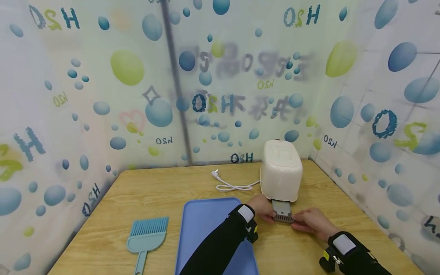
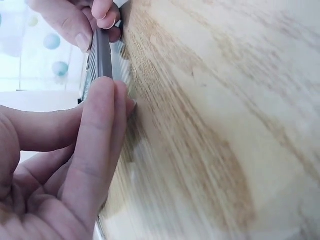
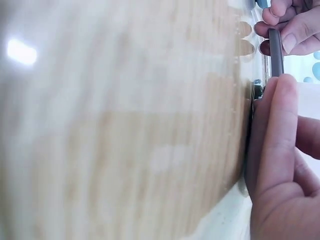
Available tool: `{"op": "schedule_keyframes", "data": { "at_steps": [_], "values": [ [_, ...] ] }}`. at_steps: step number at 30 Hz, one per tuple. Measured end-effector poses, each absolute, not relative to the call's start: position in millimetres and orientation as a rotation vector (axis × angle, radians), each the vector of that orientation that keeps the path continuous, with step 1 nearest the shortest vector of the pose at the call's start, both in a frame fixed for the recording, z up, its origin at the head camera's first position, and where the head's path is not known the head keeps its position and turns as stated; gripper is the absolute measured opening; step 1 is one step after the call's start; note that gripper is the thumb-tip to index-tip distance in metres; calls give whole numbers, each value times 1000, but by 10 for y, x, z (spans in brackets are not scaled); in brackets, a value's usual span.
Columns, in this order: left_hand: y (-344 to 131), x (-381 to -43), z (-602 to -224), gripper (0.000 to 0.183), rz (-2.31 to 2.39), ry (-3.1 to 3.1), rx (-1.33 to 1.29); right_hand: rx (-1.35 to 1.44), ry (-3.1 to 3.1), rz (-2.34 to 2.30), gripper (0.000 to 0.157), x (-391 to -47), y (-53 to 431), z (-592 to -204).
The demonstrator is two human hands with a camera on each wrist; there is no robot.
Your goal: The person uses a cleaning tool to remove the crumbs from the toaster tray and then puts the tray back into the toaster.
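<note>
A cream toaster (image 1: 281,172) stands at the back right of the wooden table. From the bottom of its near side projects a flat grey crumb tray (image 1: 282,209) with a ridged dark edge. My left hand (image 1: 262,208) pinches the left end of that edge, close by the toaster. The right end is pinched between the thumb and fingers of my right hand (image 1: 313,222). Both wrist views show the crumb tray's grey edge (image 2: 103,57) level and low over the table, fingertips at either end. Whatever part of the tray lies inside the toaster is hidden.
A shallow blue tray (image 1: 206,221) lies under my left forearm. Left of it is a light blue brush (image 1: 147,240) with its bristles pointing away. The toaster's white cord (image 1: 237,188) and plug lie behind the blue tray. Patterned curtains (image 1: 220,114) enclose the table.
</note>
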State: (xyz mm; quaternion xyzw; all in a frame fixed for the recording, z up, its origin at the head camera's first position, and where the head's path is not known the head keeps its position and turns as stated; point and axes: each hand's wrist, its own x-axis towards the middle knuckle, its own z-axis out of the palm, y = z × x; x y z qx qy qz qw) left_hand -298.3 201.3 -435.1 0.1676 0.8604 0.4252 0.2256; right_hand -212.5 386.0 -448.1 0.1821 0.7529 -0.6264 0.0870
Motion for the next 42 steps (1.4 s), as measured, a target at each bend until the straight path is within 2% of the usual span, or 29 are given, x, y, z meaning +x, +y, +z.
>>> {"op": "schedule_keyframes", "data": {
  "at_steps": [16,21,31,42],
  "values": [
    [1852,-2867,-4355,21,1391,2082,480,563,2228,-1828,34,-2012,3770,-4424],
    [1815,-2828,-4332,6,1254,2170,489,537,2239,-1772,33,-1977,3752,-4436],
    [1738,-2670,-4308,17,1260,2198,423,528,2261,-1706,26,-1904,3682,-4446],
    [1714,-2642,-4280,18,1320,2114,374,533,2284,-1692,24,-1840,3639,-4420]
  ]
}}
